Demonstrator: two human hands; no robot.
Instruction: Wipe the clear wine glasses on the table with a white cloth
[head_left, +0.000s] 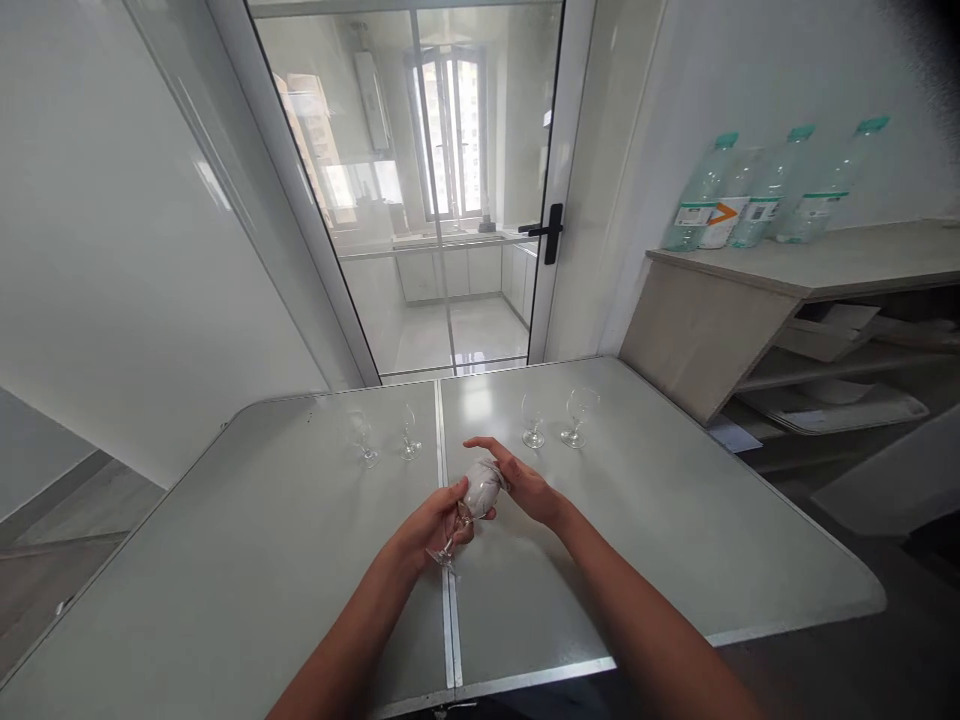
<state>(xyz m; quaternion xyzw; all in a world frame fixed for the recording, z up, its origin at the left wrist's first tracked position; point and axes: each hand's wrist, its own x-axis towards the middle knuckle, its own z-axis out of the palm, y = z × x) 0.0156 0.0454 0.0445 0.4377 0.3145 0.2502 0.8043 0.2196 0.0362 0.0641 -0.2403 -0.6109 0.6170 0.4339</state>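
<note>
My left hand (431, 525) is closed round the stem of a small wine glass (471, 505), held tilted above the grey table (262, 560). My right hand (517, 478) pushes a white cloth (484, 483) into the glass's bowl, fingers curled on it. Several other stemmed glasses stand upright further back: two on the left (366, 440) (409, 435) and two on the right (533, 420) (579, 418).
A seam runs down the table's middle. To the right stands a wooden shelf unit (697, 330) with three large green-capped water bottles (750, 190) on top. Behind the table is a glass door (420, 200) with a black handle (551, 232), a kitchen beyond it.
</note>
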